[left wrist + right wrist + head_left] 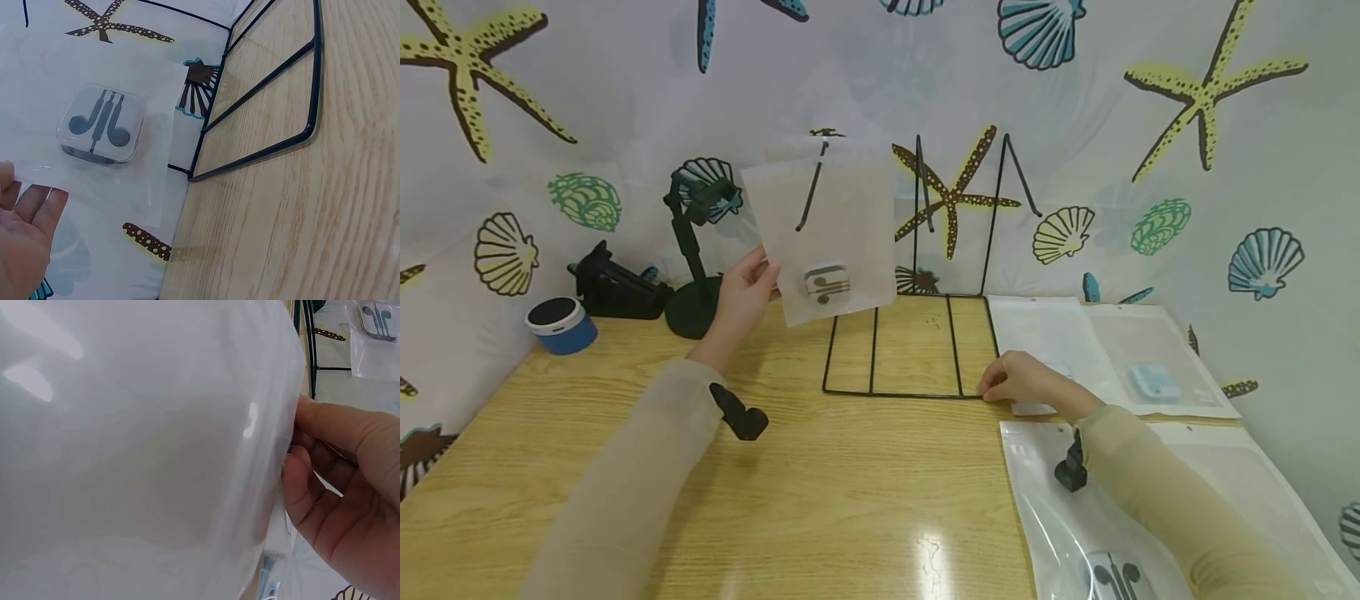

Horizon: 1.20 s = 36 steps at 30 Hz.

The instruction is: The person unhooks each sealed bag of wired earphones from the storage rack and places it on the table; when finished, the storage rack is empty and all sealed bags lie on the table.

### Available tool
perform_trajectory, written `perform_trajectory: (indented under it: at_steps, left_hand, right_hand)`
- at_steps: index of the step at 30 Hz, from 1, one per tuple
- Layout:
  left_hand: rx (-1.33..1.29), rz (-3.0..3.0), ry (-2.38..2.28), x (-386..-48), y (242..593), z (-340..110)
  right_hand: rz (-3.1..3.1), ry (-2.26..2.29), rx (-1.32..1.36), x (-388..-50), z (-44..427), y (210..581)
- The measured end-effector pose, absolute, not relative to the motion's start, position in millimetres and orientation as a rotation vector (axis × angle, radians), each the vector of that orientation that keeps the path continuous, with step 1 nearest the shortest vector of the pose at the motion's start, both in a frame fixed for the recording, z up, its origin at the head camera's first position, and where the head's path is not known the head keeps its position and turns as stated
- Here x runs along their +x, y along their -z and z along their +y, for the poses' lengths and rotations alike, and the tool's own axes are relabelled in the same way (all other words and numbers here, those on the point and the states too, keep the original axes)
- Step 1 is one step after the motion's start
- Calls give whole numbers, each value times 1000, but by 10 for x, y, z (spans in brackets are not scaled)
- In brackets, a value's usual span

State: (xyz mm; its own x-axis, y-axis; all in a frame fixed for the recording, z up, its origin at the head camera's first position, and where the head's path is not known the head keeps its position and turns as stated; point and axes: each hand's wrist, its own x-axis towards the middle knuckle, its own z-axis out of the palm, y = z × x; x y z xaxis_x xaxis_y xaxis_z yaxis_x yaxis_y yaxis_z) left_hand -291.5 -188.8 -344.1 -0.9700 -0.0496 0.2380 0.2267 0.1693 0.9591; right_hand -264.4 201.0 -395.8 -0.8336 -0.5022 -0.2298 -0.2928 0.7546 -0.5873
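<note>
My left hand (741,292) pinches the lower left edge of a translucent plastic bag (842,225). Inside it sits a clear square case of earphones (100,125). The bag is at the left of a black wire rack (917,394), and one of the rack's hooks (809,196) shows in front of its upper part. At the rack's front right corner my right hand (1018,379) has its curled fingers on the wire. In the right wrist view, a large glossy bag (144,444) covers much of the view and partly hides the fingertips.
Two more rack hooks (1000,183) stand to the right. A bag with a light-blue item (1153,383) and a bag with earphones (1037,508) lie at the table's right. At the left are a blue cylinder (567,329), a black device (621,287) and a dark lamp-like stand (692,308).
</note>
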Motion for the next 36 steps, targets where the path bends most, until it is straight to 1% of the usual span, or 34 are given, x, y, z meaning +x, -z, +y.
perform_trajectory:
  at_steps: [15, 36]
  left_hand:
    - [-163, -2190, 1835, -2849, 3469, -1927]
    - [-229, -2308, 1751, -2455, 3438, -1985]
  right_hand:
    - [2575, 792, -650, -2659, 2026, 3982]
    - [2572, 802, -641, -2659, 2040, 3968]
